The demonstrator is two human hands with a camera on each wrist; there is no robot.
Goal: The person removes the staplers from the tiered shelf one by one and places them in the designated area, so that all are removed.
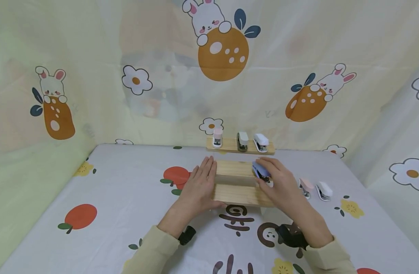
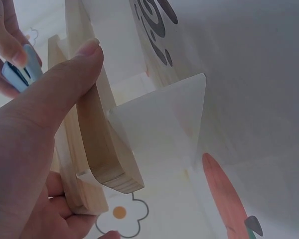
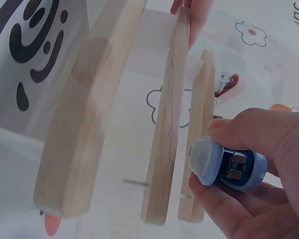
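A tiered wooden display stand (image 1: pixel 242 193) with plank steps and translucent side supports stands in the middle of the table. My left hand (image 1: pixel 200 187) holds its left end, the thumb (image 2: pixel 65 87) across the front plank and the fingers by the plank behind. My right hand (image 1: pixel 281 182) pinches a small blue stapler (image 1: pixel 261 171) at the right end of the middle plank. In the right wrist view the end of this stapler (image 3: pixel 206 160) faces the camera, beside the planks. Whether its base touches the plank is hidden.
On the back plank stand a pink stapler (image 1: pixel 217 137), a grey-green stapler (image 1: pixel 242 141) and a white stapler (image 1: pixel 261 142). Right of my right hand, another pink stapler (image 1: pixel 306 187) and another white stapler (image 1: pixel 324 191) lie on the printed tablecloth (image 1: pixel 110 182). A patterned curtain (image 1: pixel 168 114) hangs behind.
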